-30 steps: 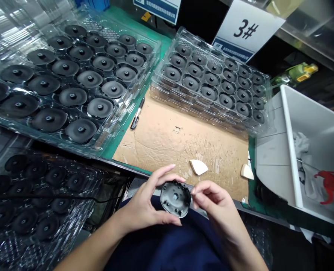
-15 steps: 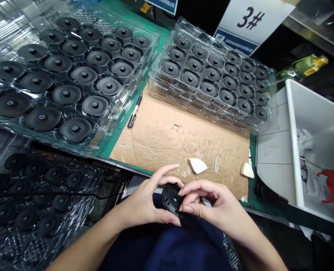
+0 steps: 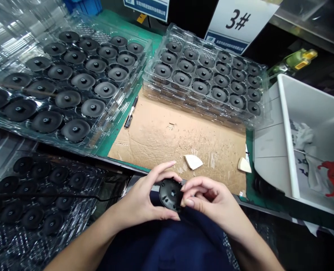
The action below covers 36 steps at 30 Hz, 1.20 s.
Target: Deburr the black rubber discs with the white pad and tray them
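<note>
My left grip (image 3: 141, 202) grasps a black disc (image 3: 167, 192), fingers curled over its top edge and thumb beneath, presumably by the rim so that its studded face stays in sight. My right grip (image 3: 213, 201) has its fingertips drawn together against the disc's right edge; whether they pinch it or merely rest there, I cannot tell. The disc is above my dark blue clothing (image 3: 155, 244), just off the tabletop (image 3: 113, 137), tilted with its pale centre hole towards me, likely for a close look. Beyond it, a cardboard sheet (image 3: 152, 131) lies on the green surface, perhaps to protect it. Two white wedges (image 3: 193, 162) lie at its near and right parts, well apart, and a pen (image 3: 131, 112) lies along its left edge. The left clear tray (image 3: 110, 113) and the right tray stack (image 3: 189, 101) hold similar discs, stub upward, one per cell, probably to save them from rubbing. More sit in a lower tray (image 3: 73, 220) at left. On the right, a white bin (image 3: 289, 143) holds crumpled white material and something red (image 3: 333, 177). At the back, one sign (image 3: 237, 20) reads "3#" over a blue band; another sign (image 3: 150, 8) ends in "科技有限公司", the rest too blurred for me to trust. I can read no brand on the discs.
</note>
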Tool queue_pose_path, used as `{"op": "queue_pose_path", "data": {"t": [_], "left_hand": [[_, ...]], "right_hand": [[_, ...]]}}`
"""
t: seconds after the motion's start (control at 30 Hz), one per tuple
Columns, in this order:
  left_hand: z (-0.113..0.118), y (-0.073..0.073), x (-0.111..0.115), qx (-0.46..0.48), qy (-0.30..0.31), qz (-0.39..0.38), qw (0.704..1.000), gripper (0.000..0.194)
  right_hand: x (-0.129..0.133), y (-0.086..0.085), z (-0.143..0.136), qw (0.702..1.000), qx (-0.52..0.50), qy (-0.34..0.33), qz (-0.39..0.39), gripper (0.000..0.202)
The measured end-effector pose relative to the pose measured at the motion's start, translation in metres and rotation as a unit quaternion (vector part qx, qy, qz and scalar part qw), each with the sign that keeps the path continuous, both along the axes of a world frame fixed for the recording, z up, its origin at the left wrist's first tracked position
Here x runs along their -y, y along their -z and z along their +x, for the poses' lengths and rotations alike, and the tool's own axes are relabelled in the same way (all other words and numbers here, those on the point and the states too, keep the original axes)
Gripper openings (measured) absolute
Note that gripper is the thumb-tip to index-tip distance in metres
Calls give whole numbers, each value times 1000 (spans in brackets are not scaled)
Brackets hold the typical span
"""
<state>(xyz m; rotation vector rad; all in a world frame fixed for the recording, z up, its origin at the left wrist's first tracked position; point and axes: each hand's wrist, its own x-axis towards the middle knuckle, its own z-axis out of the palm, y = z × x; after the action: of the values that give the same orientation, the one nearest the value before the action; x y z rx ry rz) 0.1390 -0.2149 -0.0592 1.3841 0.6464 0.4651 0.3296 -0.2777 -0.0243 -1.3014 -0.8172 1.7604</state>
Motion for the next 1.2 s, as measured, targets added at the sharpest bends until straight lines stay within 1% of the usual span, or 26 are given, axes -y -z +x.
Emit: {"op": "queue_pose_path", "data": {"t": [0.07, 0.13, 0.2, 0.27, 0.43, 0.6, 0.7, 0.93, 1.13, 1.2], "left_hand": [[1, -1, 2, 2, 2, 8, 1000, 89], [2, -2, 5, 7, 3, 0, 1000, 89], [3, -3, 9, 14, 3, -23, 1000, 87], [5, -5, 14, 23, 7, -49, 999, 86], [12, -9, 25, 59, 47, -115, 990, 87], [19, -10, 35, 84, 77, -185, 976, 87], [22, -11, 38, 88, 81, -195, 973, 88], [29, -13, 43, 101, 91, -204, 969, 89], [37, -12, 42, 109, 161, -259, 946, 88], [39, -12, 43, 113, 168, -273, 940, 89]], "right_hand": [[5, 1, 2, 999, 38, 11, 23, 10], [11, 1, 3, 996, 77, 17, 45, 10], [16, 0, 5, 994, 94, 10, 60, 10], [20, -1, 6, 993, 97, -12, 72, 9], [31, -9, 9, 993, 64, -41, 96, 7], [41, -13, 11, 993, 31, -19, 113, 8], [45, -13, 12, 993, 22, -7, 114, 9], [54, -17, 15, 993, -60, -1, 106, 15], [56, -18, 18, 992, -72, 1, 104, 11], [57, -17, 18, 992, -80, 4, 102, 9]]}}
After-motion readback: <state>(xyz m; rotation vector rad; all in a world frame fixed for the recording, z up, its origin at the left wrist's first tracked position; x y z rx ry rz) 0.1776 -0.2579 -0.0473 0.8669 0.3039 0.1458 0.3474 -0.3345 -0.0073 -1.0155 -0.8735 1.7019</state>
